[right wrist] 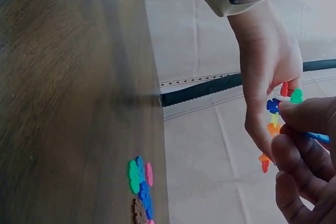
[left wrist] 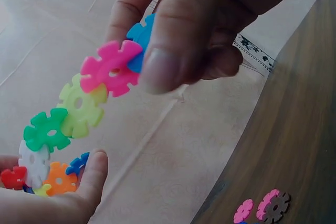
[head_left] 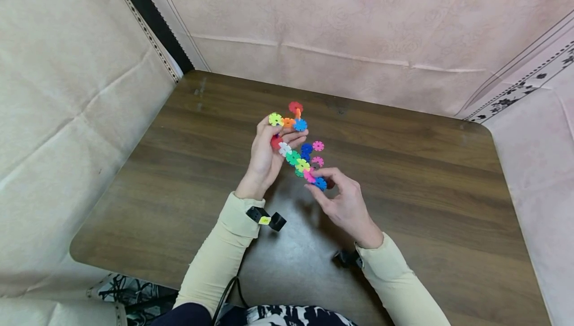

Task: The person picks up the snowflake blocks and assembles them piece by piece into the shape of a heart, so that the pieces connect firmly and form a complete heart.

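A chain of notched, flower-shaped plastic discs is held up between both hands above the table. My left hand holds its left part, near a red disc and a yellow disc. Beyond these run an orange disc, a blue one and a red one at the far end. Toward the right come a white disc, a green disc, a yellow disc and a pink disc. With thumb and fingers, my right hand pinches the blue disc joined to the pink one.
Several loose discs lie on the brown wooden table behind the chain, among them a pink disc, a blue disc and a brown disc. Pale cloth hangs around the table. A black cable runs by the left sleeve.
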A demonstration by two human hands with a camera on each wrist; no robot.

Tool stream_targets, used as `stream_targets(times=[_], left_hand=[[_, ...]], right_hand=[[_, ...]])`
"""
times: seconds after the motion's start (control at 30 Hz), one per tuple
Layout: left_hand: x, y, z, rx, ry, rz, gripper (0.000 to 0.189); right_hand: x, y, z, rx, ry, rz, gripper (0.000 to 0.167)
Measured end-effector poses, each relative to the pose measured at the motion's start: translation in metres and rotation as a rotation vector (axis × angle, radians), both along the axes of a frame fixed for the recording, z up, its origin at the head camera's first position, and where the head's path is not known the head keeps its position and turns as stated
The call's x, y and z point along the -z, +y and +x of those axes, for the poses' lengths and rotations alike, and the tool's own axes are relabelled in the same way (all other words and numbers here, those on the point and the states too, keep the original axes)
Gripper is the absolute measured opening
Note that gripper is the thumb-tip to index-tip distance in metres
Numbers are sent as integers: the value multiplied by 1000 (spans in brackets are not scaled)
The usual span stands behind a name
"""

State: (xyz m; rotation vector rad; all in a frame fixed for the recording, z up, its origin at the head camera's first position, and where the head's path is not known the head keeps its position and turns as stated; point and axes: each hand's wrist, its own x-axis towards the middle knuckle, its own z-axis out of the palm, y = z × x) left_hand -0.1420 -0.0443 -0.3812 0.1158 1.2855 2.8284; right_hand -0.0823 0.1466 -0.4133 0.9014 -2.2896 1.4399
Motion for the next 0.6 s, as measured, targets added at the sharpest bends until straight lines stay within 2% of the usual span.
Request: stream_targets(times=[0.27,0.43,0.6], left_hand=[[0,1,3,72,-10,32,30],[0,2,3,80,-39,129,25],[-1,1,3,116,-42,217,25]], right_hand=[[-1,-2,1,-2,20,23,34],[-3,-2,2,-21,-4,25,38],[-4,-4,3,-55,-37,44,41]])
